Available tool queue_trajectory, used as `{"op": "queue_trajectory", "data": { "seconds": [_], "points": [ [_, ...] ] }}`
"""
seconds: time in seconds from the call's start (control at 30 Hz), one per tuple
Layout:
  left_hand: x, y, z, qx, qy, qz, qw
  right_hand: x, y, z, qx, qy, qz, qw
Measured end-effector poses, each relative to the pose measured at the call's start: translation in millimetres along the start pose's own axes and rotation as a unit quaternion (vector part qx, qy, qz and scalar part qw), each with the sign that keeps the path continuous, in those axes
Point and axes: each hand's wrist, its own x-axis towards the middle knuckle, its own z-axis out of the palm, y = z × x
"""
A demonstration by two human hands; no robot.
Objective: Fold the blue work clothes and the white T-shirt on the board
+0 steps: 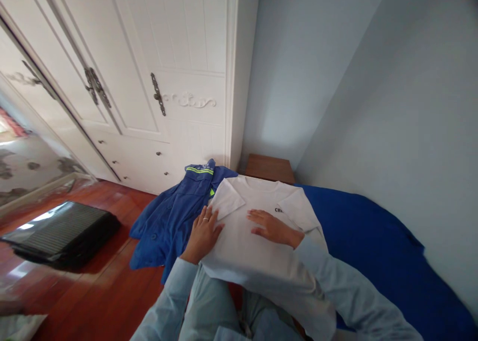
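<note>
A white T-shirt (257,246) is spread out in front of me, its collar pointing away and its lower part hanging toward my legs. Dark lettering, partly covered by a folded sleeve, shows on its chest. My left hand (204,234) rests with fingers apart on the shirt's left edge, a ring on one finger. Lying flat across the middle of the chest is my right hand (272,227), fingers stretched to the left. Both hands touch the fabric without gripping it. Just left of the T-shirt lies a blue work jacket (175,206) with a yellow-green stripe.
Blue cloth (358,236) covers the surface to the right, along the grey wall (421,107). Behind the shirt is a brown wooden stand (269,168). A white wardrobe (194,42) rises at the back left. On the red-brown floor (123,291) lies a black suitcase (67,231).
</note>
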Motion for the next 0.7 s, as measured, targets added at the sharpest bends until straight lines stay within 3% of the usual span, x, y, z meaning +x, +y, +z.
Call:
{"op": "queue_trajectory", "data": {
  "seconds": [0.1, 0.2, 0.27, 0.4, 0.57, 0.7],
  "points": [
    [-30, 13, -2, -0.102, 0.107, -0.022, 0.989, -47, -30, -12, 0.095, 0.032, 0.046, 0.994],
    [-67, 34, 2, -0.228, 0.213, -0.076, 0.947, -96, -58, -18, 0.188, 0.086, 0.121, 0.971],
    [-91, 46, 11, -0.287, 0.248, -0.126, 0.917, -126, -74, -16, 0.222, 0.133, 0.155, 0.954],
    [-127, 53, 41, -0.344, 0.254, -0.208, 0.88, -173, -96, 4, 0.271, 0.203, 0.225, 0.913],
    [-150, 31, 76, -0.372, 0.241, -0.328, 0.834, -215, -105, 43, 0.358, 0.155, 0.288, 0.875],
    [-158, 10, 102, -0.292, 0.157, -0.349, 0.876, -246, -100, 68, 0.362, 0.115, 0.328, 0.865]
  ]
}}
